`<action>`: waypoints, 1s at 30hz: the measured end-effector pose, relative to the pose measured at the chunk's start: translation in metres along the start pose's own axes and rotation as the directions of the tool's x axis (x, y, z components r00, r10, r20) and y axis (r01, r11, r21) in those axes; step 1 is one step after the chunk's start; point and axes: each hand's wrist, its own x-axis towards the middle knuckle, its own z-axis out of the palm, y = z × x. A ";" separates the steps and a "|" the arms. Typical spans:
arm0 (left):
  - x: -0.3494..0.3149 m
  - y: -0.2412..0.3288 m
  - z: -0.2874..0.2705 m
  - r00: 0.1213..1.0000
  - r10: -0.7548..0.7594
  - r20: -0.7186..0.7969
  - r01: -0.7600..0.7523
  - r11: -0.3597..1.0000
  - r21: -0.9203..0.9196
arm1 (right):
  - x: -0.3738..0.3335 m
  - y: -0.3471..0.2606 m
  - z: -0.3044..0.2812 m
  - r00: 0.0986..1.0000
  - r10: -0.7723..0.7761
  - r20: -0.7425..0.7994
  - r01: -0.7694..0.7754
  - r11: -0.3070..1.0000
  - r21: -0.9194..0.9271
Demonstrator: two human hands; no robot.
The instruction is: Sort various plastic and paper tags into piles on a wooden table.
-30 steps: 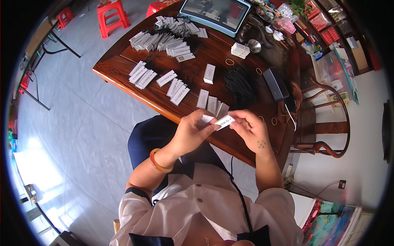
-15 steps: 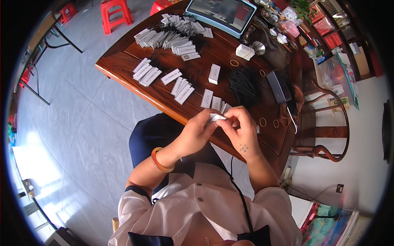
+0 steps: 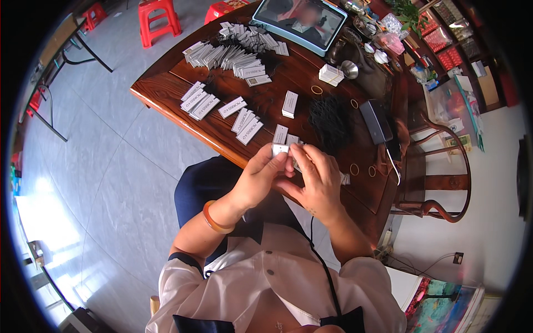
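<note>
Both hands meet over the near edge of a dark wooden table (image 3: 166, 89). My left hand (image 3: 261, 175), with an orange bangle on its wrist, pinches a small white box (image 3: 280, 149) end-on. My right hand (image 3: 316, 177) closes on the same box from the right, fingers curled round it. Just beyond the hands a few more small white boxes (image 3: 284, 135) lie flat. A pile of thin black bands (image 3: 328, 119) sits to the right of them.
Rows of white boxes (image 3: 244, 119) and a larger heap (image 3: 239, 50) cover the table's far left. A tablet (image 3: 300, 22), a black phone (image 3: 375, 121), loose rubber bands (image 3: 354, 168) and a wooden armchair (image 3: 438, 177) lie to the right. Red stools (image 3: 158, 16) stand on the grey floor.
The box was held out sideways between both hands; the hands have drawn together and now hold it end-on, closer to the table edge.
</note>
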 end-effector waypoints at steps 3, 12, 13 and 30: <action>-0.001 -0.001 0.000 0.999 0.023 0.041 -0.023 1.000 0.009 | -0.001 0.000 0.008 0.999 -0.018 -0.037 0.016 0.998 -0.054; -0.001 -0.004 -0.002 0.998 0.037 0.048 -0.041 0.996 0.085 | 0.005 -0.001 0.005 0.996 -0.084 -0.009 0.083 0.992 -0.094; -0.001 -0.004 -0.002 0.998 0.024 0.052 -0.027 0.997 0.070 | 0.005 -0.001 0.005 0.997 -0.080 0.016 0.081 0.994 -0.074; 0.000 0.005 0.002 0.995 -0.079 0.066 0.079 0.997 -0.008 | 0.002 0.001 0.004 0.999 0.033 0.017 -0.033 0.999 -0.003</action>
